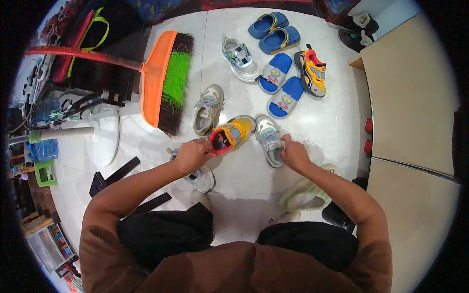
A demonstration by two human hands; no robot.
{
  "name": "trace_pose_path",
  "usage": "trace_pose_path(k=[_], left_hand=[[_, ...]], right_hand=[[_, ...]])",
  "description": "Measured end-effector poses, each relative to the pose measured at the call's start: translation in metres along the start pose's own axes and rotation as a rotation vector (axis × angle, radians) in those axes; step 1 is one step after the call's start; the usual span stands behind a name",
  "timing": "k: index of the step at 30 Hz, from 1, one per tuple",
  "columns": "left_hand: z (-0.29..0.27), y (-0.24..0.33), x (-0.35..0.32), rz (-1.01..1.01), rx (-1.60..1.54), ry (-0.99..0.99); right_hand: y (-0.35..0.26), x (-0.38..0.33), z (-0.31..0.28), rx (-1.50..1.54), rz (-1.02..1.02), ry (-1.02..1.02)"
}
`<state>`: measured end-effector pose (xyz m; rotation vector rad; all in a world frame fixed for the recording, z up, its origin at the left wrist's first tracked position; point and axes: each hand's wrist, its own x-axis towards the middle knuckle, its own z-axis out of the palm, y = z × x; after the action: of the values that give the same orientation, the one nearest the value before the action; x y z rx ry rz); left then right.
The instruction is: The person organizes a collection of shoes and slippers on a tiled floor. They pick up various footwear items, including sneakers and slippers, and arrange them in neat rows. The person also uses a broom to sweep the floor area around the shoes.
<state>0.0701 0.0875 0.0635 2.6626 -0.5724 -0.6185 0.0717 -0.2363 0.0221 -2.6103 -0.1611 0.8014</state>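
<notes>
Two shoes are gripped, one by each hand. By the left hand, curled closed, the heel of a yellow shoe is held; its long axis is slanted forward and rightward from that hand. By the right hand, fingers pinched together, a grey-white sneaker is held near its heel, toe pointed forward and slightly left. The two toes are set side by side; whether they touch cannot be told. Below is seen a pale, glossy floor. Farther off, blue-and-grey slides, an orange broom and blue clogs are seen.
</notes>
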Motion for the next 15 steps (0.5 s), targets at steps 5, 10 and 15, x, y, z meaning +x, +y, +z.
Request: trace_pose_path(k=[5, 10, 15], left_hand=[[0.012, 0.007, 0.01, 0.217, 0.181, 0.085], [0.026, -0.001, 0.011, 0.317, 0.352, 0.044], [0.032, -0.003, 0.014, 0.252, 0.368, -0.2]], right_hand=[[0.004, -0.002, 0.032, 0.197, 0.029, -0.002], [-0.015, -0.013, 0.023, -0.029, 0.03, -0.034], [0.013, 0.004, -0.01, -0.206, -0.189, 0.23]])
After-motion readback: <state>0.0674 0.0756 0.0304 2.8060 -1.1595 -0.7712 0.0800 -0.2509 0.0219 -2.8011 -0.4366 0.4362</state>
